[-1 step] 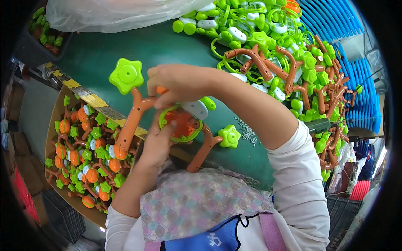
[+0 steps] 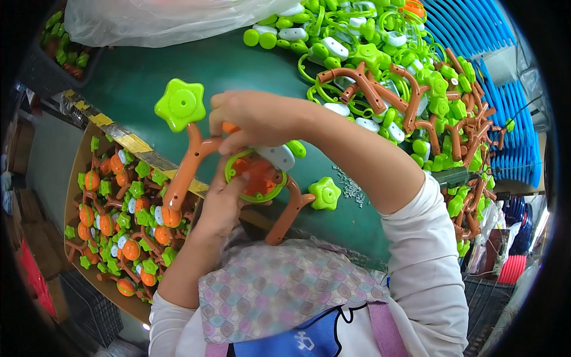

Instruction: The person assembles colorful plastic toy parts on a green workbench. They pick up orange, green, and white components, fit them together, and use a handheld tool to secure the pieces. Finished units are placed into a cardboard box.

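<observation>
Both my hands hold a brown plastic toy branch [image 2: 185, 169] over the green table [image 2: 134, 77]. A big green star flower [image 2: 180, 105] caps its left arm and a smaller green star [image 2: 325, 193] its right arm. My right hand [image 2: 256, 119] grips the top of the branch from above, fingers over a white-and-green piece [image 2: 281, 156]. My left hand [image 2: 223, 202] holds it from below, fingertips on a green ring [image 2: 233, 169] around an orange part [image 2: 259, 175] in the middle.
A cardboard box [image 2: 76, 172] at my left holds several assembled branches with orange balls and green leaves. A heap of green, white and brown parts [image 2: 380, 71] covers the table's far right. Blue stacked trays [image 2: 476, 35] lie beyond, and a clear plastic bag [image 2: 154, 18] at the top.
</observation>
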A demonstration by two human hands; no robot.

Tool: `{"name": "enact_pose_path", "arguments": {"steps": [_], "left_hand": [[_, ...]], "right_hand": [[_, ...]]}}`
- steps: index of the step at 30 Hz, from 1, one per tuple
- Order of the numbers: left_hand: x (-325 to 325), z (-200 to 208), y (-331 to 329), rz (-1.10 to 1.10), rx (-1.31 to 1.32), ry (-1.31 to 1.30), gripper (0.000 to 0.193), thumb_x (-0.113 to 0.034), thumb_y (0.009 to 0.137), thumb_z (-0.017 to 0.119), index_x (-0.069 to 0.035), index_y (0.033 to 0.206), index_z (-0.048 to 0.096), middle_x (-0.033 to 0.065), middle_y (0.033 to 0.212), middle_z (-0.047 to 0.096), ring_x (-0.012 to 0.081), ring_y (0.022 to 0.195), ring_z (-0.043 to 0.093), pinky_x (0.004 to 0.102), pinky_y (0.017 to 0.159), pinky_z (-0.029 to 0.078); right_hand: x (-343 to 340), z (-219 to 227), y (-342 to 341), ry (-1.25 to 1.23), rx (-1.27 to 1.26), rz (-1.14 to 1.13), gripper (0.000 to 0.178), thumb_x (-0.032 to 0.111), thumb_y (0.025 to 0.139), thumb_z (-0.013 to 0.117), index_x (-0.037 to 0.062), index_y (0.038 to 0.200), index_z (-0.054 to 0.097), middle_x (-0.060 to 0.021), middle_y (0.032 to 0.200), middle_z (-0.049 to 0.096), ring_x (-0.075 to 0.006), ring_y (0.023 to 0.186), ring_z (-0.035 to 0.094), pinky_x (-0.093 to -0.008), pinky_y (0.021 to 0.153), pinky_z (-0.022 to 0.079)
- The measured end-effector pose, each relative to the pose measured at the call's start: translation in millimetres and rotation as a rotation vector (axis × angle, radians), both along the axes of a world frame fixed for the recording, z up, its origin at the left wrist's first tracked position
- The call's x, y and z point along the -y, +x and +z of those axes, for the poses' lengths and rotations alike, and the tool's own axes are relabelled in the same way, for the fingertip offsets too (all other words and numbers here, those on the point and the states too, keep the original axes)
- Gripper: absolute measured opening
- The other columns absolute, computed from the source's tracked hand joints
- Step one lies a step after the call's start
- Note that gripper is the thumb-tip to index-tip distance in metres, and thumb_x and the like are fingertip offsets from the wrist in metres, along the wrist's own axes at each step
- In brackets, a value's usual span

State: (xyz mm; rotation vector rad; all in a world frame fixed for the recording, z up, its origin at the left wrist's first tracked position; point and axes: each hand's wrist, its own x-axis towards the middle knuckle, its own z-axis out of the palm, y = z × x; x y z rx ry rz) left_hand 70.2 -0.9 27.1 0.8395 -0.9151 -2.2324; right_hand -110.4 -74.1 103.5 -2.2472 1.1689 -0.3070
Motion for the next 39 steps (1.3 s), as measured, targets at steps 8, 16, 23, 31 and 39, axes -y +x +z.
{"name": "enact_pose_path", "arguments": {"steps": [8,16,23,31,39], "left_hand": [[-1,-6,3,-0.103,-0.117,0.147,0.053,-0.003,0.093,0.045,-0.003,0.146,0.039,0.0125,0.134,0.054,0.0242,0.122,0.058,0.041,0.102,0.05],[8,-20,-29,0.037,-0.062,0.162,0.045,-0.008,0.098,0.04,-0.006,0.143,0.04,0.0125,0.133,0.054,0.0259,0.12,0.06,0.0449,0.096,0.055],[16,-25,-29,0.144,-0.091,0.089,0.047,-0.008,0.097,0.043,-0.008,0.143,0.034,0.0163,0.135,0.052,0.0309,0.117,0.062,0.0471,0.089,0.061],[8,-41,-30,0.247,-0.18,0.069,0.044,-0.007,0.093,0.049,-0.005,0.137,0.045,0.0152,0.128,0.06,0.0282,0.111,0.065,0.0465,0.09,0.059],[2,-40,-27,0.326,-0.042,0.035,0.048,-0.003,0.09,0.049,-0.007,0.138,0.044,0.012,0.127,0.06,0.026,0.108,0.066,0.041,0.088,0.058]], "right_hand": [[-26,-12,-21,0.082,0.108,-0.127,0.025,0.026,0.09,0.068,0.0029,0.1,0.07,-0.0131,0.098,0.059,-0.0332,0.089,0.061,-0.0421,0.077,0.048],[-19,-35,-21,-0.424,-0.148,-0.196,0.028,0.035,0.084,0.073,0.0075,0.09,0.072,-0.0091,0.095,0.06,-0.0287,0.089,0.063,-0.0428,0.076,0.051],[-107,-22,-36,-0.917,-0.029,-0.726,0.024,0.019,0.077,0.081,0.0072,0.093,0.067,-0.009,0.085,0.054,-0.0274,0.077,0.057,-0.0381,0.064,0.047],[-146,-75,-16,-0.62,-0.393,-0.694,0.034,0.02,0.077,0.074,0.0031,0.103,0.061,-0.0088,0.093,0.05,-0.0258,0.089,0.056,-0.037,0.074,0.047],[-125,-21,-28,-0.691,-0.292,-0.757,0.026,0.031,0.08,0.073,0.0082,0.072,0.064,-0.0066,0.091,0.054,-0.0235,0.09,0.059,-0.0381,0.074,0.049]]}}
